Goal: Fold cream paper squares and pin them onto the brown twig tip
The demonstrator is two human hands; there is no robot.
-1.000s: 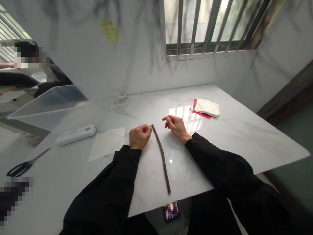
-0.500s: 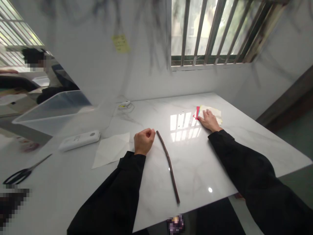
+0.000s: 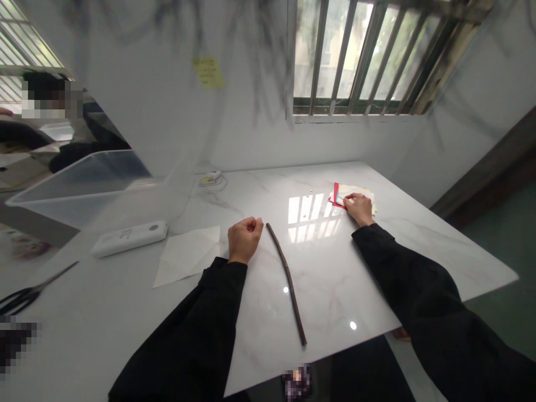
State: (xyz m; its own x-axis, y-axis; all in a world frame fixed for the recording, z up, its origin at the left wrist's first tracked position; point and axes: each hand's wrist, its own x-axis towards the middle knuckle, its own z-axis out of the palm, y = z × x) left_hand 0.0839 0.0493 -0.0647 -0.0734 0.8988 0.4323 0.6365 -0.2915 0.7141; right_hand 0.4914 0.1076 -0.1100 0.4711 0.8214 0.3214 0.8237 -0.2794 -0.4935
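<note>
A thin dark stick [image 3: 287, 281] lies on the white marble table [image 3: 326, 290], running from near my left hand toward the front edge. My left hand [image 3: 244, 238] rests beside the stick's far end, curled into a fist with nothing visible in it. My right hand [image 3: 358, 208] reaches to the back right and lies on a small stack of coloured paper sheets [image 3: 340, 192], its fingers bent and pinching at the top cream sheet. A white sheet of paper [image 3: 187, 254] lies flat just left of my left hand.
A white remote-like device [image 3: 129, 237] lies left of the white sheet. Scissors [image 3: 29, 292] rest at the far left edge. A clear plastic bin [image 3: 79, 187] stands at the back left, a person behind it. A cable coil [image 3: 210, 178] sits by the wall.
My right hand has gone from beside the stick out to the coloured paper stack, then curled its fingers onto the top sheet. The left fist and the stick stayed put.
</note>
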